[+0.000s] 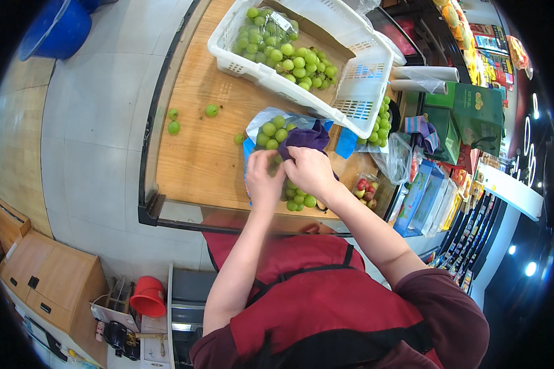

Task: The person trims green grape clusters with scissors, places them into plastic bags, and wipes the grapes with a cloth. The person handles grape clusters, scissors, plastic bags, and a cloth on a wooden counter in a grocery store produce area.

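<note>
A bunch of green grapes (273, 132) lies on clear and blue plastic wrapping (264, 119) on the wooden tabletop (203, 161). My left hand (264, 180) touches the bunch, its fingers bent over the grapes. My right hand (310, 170) is shut on a dark purple cloth (307, 138), which rests against the grapes. The fingertips of both hands nearly meet. More grapes (299, 199) show below and between my hands. Several loose grapes (211, 110) lie to the left. What is under my palms is hidden.
A white plastic crate (277, 80) with bagged and loose grapes stands beyond my hands. More grapes (381, 124), a clear box of small red fruit (365, 190) and plastic bags (394, 159) lie right. Plastic film rolls (424, 74) and green boxes (478, 115) stand farther right. The table's black edge (152, 115) runs along the left.
</note>
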Motion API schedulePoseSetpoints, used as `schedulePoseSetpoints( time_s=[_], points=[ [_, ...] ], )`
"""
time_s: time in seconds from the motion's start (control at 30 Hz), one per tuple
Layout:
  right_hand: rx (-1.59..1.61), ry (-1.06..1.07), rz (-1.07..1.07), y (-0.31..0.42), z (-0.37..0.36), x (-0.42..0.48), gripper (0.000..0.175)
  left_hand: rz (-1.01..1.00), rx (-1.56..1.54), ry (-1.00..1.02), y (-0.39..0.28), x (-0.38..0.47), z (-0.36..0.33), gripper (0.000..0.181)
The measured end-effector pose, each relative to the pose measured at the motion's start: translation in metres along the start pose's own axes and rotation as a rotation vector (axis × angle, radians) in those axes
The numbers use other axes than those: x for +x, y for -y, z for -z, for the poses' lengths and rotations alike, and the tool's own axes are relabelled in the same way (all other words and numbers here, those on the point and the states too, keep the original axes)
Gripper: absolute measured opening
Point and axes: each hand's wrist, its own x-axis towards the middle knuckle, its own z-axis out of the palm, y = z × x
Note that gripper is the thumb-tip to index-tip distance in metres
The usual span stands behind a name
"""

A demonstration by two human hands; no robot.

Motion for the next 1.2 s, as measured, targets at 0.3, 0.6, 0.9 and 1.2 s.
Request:
schedulePoseSetpoints(
  time_s=[0.3,0.6,0.9,1.2],
  points=[
    [0.371,0.085,-0.228,-0.029,0.002,-0.020,0.018,0.013,-0.048,-0.021,-0.001,0.000,0.001,0.028],
    [0.443,-0.031,-0.177,-0.021,-0.016,-0.018,0.024,0.017,-0.075,-0.008,0.002,-0.001,0.002,0.031],
    [0.454,-0.134,-0.129,-0.006,-0.024,-0.026,0.023,-0.022,-0.069,-0.022,0.006,-0.001,0.002,0.030],
    [-0.131,0.033,0.037,0.022,-0.007,0.020,0.021,-0.052,-0.114,-0.034,0.012,-0.002,0.000,0.032]
  ],
)
